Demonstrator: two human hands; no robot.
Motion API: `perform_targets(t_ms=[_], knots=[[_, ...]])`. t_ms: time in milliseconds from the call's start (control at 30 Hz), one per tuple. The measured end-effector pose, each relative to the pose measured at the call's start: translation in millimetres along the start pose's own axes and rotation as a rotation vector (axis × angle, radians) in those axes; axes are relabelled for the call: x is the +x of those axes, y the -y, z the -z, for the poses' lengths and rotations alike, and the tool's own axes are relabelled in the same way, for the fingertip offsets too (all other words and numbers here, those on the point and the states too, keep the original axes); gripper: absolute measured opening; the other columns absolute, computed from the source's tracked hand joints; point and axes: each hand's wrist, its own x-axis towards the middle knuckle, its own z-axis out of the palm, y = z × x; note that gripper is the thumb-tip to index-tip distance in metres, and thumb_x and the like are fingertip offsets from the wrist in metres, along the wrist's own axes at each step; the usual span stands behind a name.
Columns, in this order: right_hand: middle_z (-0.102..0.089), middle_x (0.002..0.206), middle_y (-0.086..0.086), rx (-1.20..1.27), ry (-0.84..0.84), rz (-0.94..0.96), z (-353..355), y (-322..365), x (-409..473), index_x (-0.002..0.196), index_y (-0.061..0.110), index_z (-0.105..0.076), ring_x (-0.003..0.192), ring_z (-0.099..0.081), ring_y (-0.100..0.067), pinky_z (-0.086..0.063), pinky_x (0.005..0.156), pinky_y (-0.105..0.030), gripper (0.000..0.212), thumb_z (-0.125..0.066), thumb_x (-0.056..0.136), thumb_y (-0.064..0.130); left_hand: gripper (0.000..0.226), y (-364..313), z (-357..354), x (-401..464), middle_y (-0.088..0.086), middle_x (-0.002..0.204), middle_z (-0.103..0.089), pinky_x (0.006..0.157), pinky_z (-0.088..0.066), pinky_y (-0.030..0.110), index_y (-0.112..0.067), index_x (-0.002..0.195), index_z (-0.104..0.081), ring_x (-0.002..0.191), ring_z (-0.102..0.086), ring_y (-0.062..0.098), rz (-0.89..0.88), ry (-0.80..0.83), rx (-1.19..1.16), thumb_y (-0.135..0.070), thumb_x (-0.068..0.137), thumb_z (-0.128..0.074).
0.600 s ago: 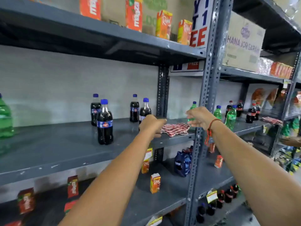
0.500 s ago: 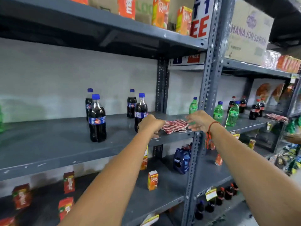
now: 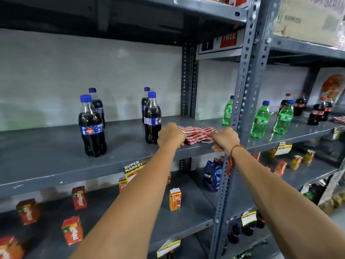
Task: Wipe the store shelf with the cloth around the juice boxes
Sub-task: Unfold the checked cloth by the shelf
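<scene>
A red-and-white striped cloth (image 3: 197,134) lies bunched near the front edge of the grey middle shelf (image 3: 56,165). My left hand (image 3: 170,135) is closed on the cloth's left end. My right hand (image 3: 225,139) grips its right end, with the fingers curled over the shelf's front edge. Juice boxes stand on the shelf below: an orange one (image 3: 175,199) in the middle and red ones (image 3: 72,230) at the lower left.
Dark cola bottles (image 3: 92,128) (image 3: 152,120) stand on the middle shelf left of the cloth. Green bottles (image 3: 260,119) stand right of the grey perforated upright (image 3: 242,94). A blue bottle pack (image 3: 212,174) sits on the lower shelf. Price tags (image 3: 133,169) hang from shelf edges.
The view has dropped and moved closer to the shelf. Both hands have closed on the ends of the striped cloth, the right hand now reaching it and the shelf edge.
</scene>
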Motion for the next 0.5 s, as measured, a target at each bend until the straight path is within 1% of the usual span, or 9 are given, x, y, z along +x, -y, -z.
perform_targets(t_ms=[33, 67, 100, 167, 267, 300, 400, 500], knots=[[-0.067, 0.065, -0.008, 0.022, -0.001, 0.001, 0.0, -1.4, 0.5, 0.07, 0.009, -0.06, 0.034, -0.06, -0.013, -0.053, 0.039, -0.025, 0.023, -0.07, 0.085, 0.023, 0.009, 0.5, -3.0, 0.4, 0.006, 0.07, -0.072, 0.062, -0.06, 0.032, -0.01, 0.088, -0.064, 0.064, -0.07, 0.02, -0.001, -0.025, 0.016, -0.016, 0.082, -0.069], [-0.066, 0.064, -0.008, 0.046, -0.002, -0.004, 0.6, -2.5, -0.4, 0.071, 0.009, -0.062, 0.034, -0.059, -0.012, -0.053, 0.039, -0.024, 0.021, -0.071, 0.084, 0.022, 0.01, 0.7, -5.6, -0.2, 0.006, 0.072, -0.073, 0.067, -0.061, 0.036, -0.011, 0.086, -0.065, 0.07, -0.07, 0.022, 0.0, -0.043, 0.027, -0.015, 0.079, -0.071], [-0.067, 0.064, -0.009, 0.071, -0.008, -0.007, 1.6, -3.6, -2.1, 0.074, 0.008, -0.064, 0.035, -0.06, -0.013, -0.053, 0.039, -0.024, 0.018, -0.071, 0.083, 0.022, 0.01, 1.4, -7.4, -1.1, 0.006, 0.075, -0.073, 0.069, -0.061, 0.038, -0.012, 0.084, -0.065, 0.073, -0.07, 0.024, 0.0, -0.062, 0.033, -0.016, 0.077, -0.072], [-0.068, 0.064, -0.01, 0.112, -0.035, -0.012, 3.9, -4.9, -7.8, 0.076, 0.008, -0.067, 0.038, -0.061, -0.015, -0.055, 0.042, -0.025, 0.016, -0.071, 0.083, 0.022, 0.008, 2.0, -6.8, -5.0, 0.005, 0.077, -0.072, 0.067, -0.061, 0.038, -0.014, 0.082, -0.066, 0.072, -0.07, 0.024, -0.013, -0.096, 0.026, -0.018, 0.078, -0.071], [-0.07, 0.066, -0.01, 0.164, -0.081, -0.004, 8.0, 0.2, -23.8, 0.07, 0.013, -0.066, 0.044, -0.064, -0.017, -0.058, 0.05, -0.03, 0.017, -0.07, 0.083, 0.023, 0.002, 0.7, 3.0, -17.5, 0.004, 0.075, -0.071, 0.06, -0.057, 0.033, -0.015, 0.077, -0.066, 0.07, -0.068, 0.023, -0.07, -0.127, -0.011, -0.016, 0.078, -0.068], [-0.07, 0.066, -0.009, 0.184, -0.095, 0.004, 9.4, 4.1, -30.5, 0.068, 0.015, -0.066, 0.044, -0.064, -0.017, -0.057, 0.05, -0.029, 0.018, -0.071, 0.083, 0.023, 0.002, -0.1, 8.6, -23.4, 0.005, 0.075, -0.07, 0.058, -0.055, 0.033, -0.014, 0.075, -0.067, 0.071, -0.067, 0.024, -0.092, -0.136, -0.021, -0.015, 0.076, -0.066], [-0.068, 0.065, -0.005, 0.267, -0.135, 0.038, 14.5, 20.7, -57.6, 0.067, 0.016, -0.066, 0.044, -0.062, -0.014, -0.05, 0.044, -0.024, 0.018, -0.071, 0.083, 0.023, 0.007, -0.8, 31.8, -45.9, 0.009, 0.081, -0.07, 0.06, -0.052, 0.034, -0.012, 0.074, -0.068, 0.077, -0.065, 0.029, -0.166, -0.18, -0.07, -0.017, 0.077, -0.063], [-0.068, 0.066, -0.007, 0.324, -0.164, 0.099, 15.1, 42.6, -93.5, 0.071, 0.014, -0.067, 0.044, -0.061, -0.013, -0.047, 0.039, -0.02, 0.017, -0.069, 0.085, 0.023, 0.012, 4.9, 65.2, -71.7, 0.007, 0.083, -0.07, 0.064, -0.051, 0.035, -0.015, 0.078, -0.07, 0.08, -0.063, 0.029, -0.24, -0.245, -0.129, -0.023, 0.083, -0.062]])
